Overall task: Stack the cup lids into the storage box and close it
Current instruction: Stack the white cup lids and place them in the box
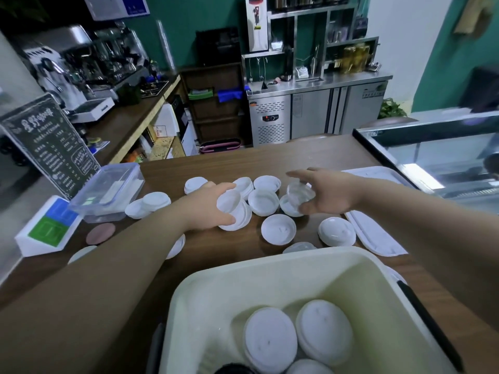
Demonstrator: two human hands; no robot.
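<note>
Head view. Item: cup lids, thin moulded plastic. Left hand (209,209), centre frame: fingers curled round a nested stack of white lids (232,210), low at the bench (243,160). Right hand (330,195), just right of it: fingers pinch one clear lid (298,191) at its edge. Loose lids (278,229) lie scattered around both, mostly upturned. Storage box (270,259), lower frame, open, several lids inside. Handling, by judgement: light, flexible, slick, likely to crack if squeezed; take by the rim, nest like sizes.

Far on your left you see an espresso machine (67,63), a black menu board (51,147) nearer; a steel fridge cabinet (318,114) stands far, a glass display case (437,157) right.
</note>
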